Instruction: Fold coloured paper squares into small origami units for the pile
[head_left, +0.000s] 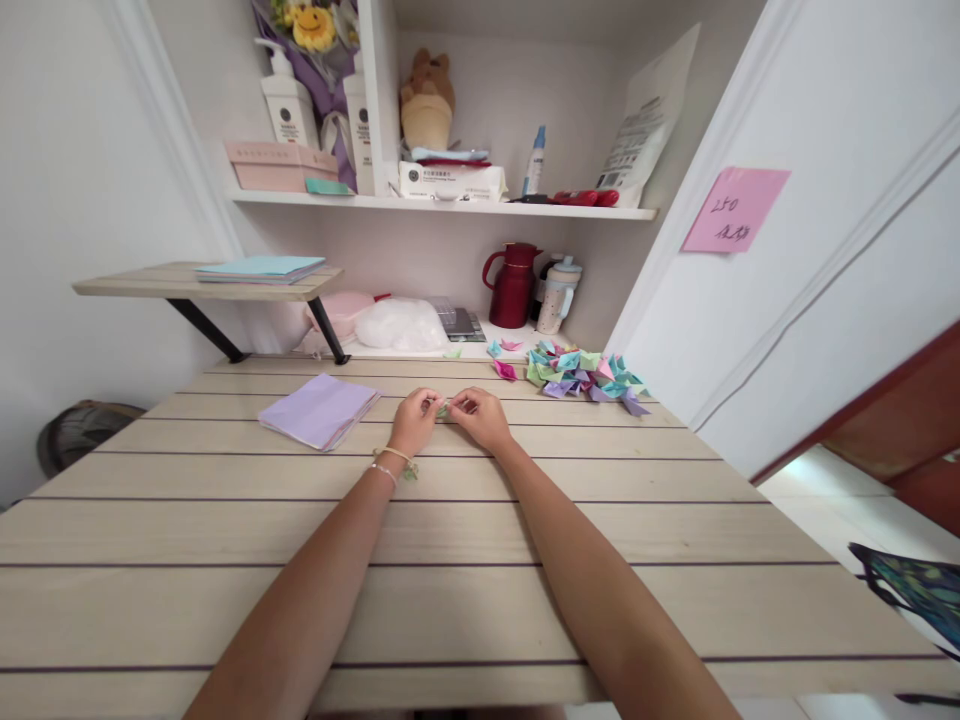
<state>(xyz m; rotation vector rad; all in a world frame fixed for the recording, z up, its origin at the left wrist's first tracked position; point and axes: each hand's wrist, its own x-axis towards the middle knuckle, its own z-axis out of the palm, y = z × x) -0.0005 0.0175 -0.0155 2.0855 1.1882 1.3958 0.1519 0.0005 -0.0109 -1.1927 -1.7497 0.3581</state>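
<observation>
My left hand (415, 421) and my right hand (480, 415) meet at the middle of the slatted wooden table (225, 520). Between their pinched fingertips is a small pale green folded paper piece (445, 409), pressed down on the tabletop. A bracelet sits on my left wrist. A stack of lilac paper sheets (319, 410) lies just left of my left hand. A heap of small folded paper pieces (585, 375) in pink, teal, green and purple lies to the right, behind my right hand.
A small raised shelf (150, 283) at the back left carries teal sheets (259, 268). Behind stand a red jug (514, 285), a white cup (556, 295) and a plastic bag (401, 325). A pink note (735, 208) is stuck on the white door at right.
</observation>
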